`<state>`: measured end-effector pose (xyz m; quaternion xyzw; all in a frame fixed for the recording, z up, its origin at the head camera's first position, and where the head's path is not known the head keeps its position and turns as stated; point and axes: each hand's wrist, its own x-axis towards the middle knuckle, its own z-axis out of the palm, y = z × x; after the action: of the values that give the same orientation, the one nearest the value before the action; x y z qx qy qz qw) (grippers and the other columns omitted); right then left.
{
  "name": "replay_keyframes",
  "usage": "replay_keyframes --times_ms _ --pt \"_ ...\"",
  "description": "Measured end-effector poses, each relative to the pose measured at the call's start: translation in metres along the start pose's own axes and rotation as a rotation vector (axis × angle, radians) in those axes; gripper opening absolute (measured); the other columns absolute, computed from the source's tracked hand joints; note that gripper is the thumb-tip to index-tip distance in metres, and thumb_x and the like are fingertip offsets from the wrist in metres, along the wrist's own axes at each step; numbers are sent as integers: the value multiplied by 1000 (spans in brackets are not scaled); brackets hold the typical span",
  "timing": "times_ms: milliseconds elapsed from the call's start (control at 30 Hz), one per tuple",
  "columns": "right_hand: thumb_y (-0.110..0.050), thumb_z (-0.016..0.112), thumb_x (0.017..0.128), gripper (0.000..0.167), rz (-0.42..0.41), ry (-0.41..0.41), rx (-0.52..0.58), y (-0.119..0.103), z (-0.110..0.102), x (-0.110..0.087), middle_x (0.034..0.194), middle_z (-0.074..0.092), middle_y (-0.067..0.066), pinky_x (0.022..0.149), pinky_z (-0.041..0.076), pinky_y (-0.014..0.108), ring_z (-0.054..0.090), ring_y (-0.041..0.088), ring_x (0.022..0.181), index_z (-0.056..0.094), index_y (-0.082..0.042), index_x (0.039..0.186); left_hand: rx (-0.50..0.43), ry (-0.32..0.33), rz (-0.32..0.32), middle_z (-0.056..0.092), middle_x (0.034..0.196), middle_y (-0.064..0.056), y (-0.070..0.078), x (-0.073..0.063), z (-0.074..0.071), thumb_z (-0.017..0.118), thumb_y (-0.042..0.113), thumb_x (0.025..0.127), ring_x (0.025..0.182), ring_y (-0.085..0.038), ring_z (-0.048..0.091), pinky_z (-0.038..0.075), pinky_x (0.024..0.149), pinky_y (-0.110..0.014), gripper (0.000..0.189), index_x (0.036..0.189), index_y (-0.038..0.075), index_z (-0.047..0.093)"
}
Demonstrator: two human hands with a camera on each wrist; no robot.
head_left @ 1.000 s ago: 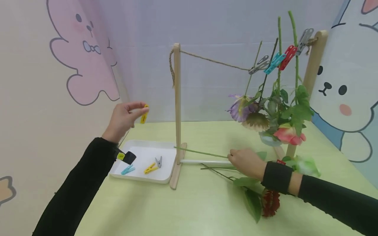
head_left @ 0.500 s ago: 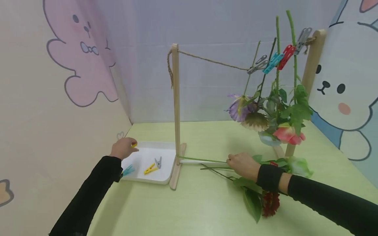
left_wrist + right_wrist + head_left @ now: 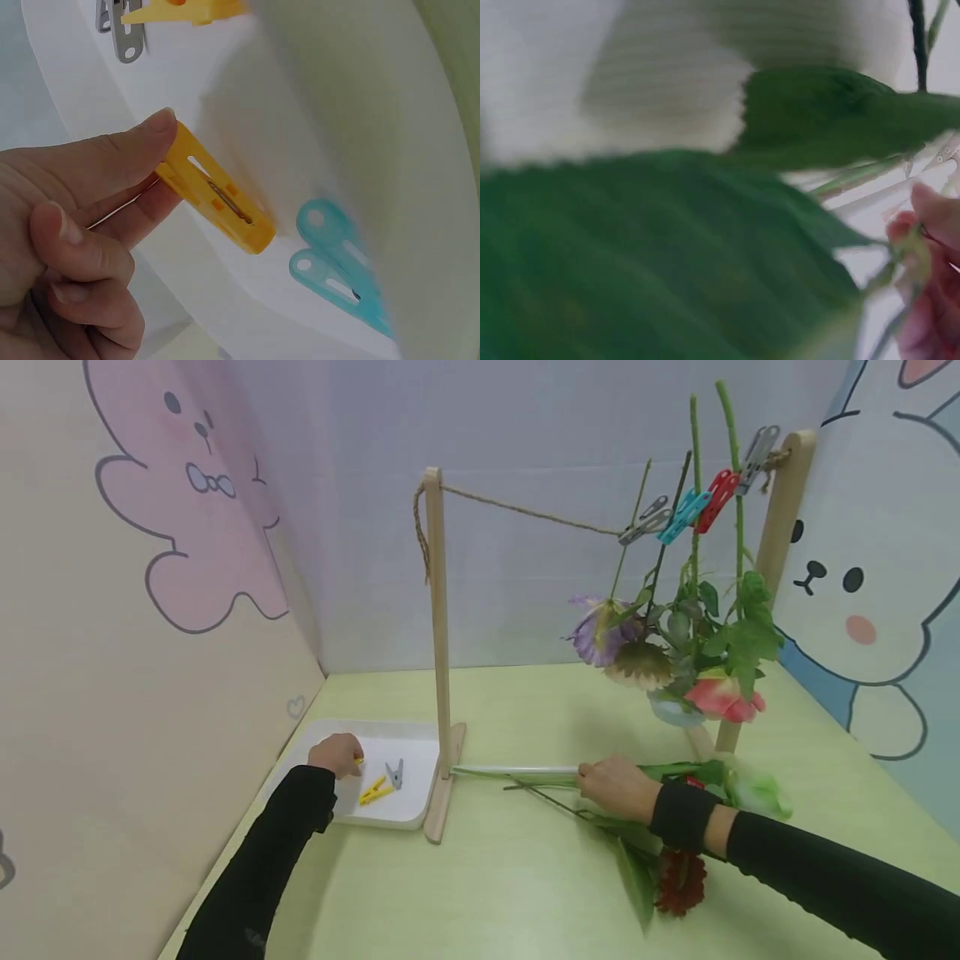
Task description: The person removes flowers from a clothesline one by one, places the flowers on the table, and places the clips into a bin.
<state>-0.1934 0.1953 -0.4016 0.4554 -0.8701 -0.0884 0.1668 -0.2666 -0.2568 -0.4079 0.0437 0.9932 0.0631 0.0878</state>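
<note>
My left hand (image 3: 336, 754) is down in the white tray (image 3: 386, 821), pinching a yellow clothespin (image 3: 217, 195) between thumb and fingers. Beside it in the left wrist view lies a teal clothespin (image 3: 341, 262). A second yellow clothespin (image 3: 375, 792) and a grey clothespin (image 3: 395, 773) also lie in the tray. My right hand (image 3: 618, 788) grips the green stem of a pale green-white artificial flower (image 3: 756, 789), low over the table. Large leaves (image 3: 645, 255) block much of the right wrist view. A dark red flower (image 3: 680, 883) lies just in front of that hand.
A wooden post (image 3: 437, 627) stands right of the tray, with a twine line (image 3: 525, 512) running to another post (image 3: 783, 510). Several flowers hang upside down from it, held by grey, teal and red clothespins (image 3: 717, 502). A white bar (image 3: 540, 769) joins the posts low down.
My left hand has come down from above the tray into it, still pinching the yellow clothespin. My right hand has lowered slightly, bringing the stem down to the white bar.
</note>
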Motion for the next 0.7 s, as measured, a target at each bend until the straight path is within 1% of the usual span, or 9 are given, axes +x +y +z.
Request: replay_keyframes --times_ms 133,200,367,500,600,700 --pt "-19 74 74 16 31 -92 77 3 1 -3 64 52 -1 47 38 20 48 10 50 60 -12 69 37 -40 0 68 95 -9 4 2 2 75 9 71 75 -20 58 49 66 -37 25 95 7 70" --pt "-20 75 72 16 56 -127 103 4 1 -4 64 53 -1 48 39 21 50 11 51 61 -13 69 43 -52 -3 68 95 -9 5 2 3 76 9 71 76 -20 59 49 68 -38 25 95 7 70" --pt "-25 78 68 17 101 -171 132 6 1 -4 67 56 -2 49 43 24 55 12 55 65 -14 72 33 -52 -19 68 92 -7 4 2 6 77 10 70 72 -19 57 47 63 -35 24 93 8 70" --pt "-25 78 68 17 97 -166 146 7 0 -4 67 57 -2 49 42 24 55 12 55 67 -14 75 36 -56 -23 67 92 -7 4 1 5 78 12 70 71 -18 57 46 62 -34 27 95 7 69" --pt "-25 78 69 17 85 -148 154 8 -1 -4 66 56 -3 49 42 23 54 12 55 66 -15 74 35 -62 -29 67 93 -8 5 -1 4 78 14 70 73 -19 58 47 63 -34 28 97 7 69" --pt "-26 77 68 17 83 -114 153 11 -2 -5 65 55 -4 48 41 23 53 11 54 64 -15 72 28 -66 -32 67 93 -9 6 -2 1 77 14 71 73 -19 58 47 63 -34 29 98 6 69"
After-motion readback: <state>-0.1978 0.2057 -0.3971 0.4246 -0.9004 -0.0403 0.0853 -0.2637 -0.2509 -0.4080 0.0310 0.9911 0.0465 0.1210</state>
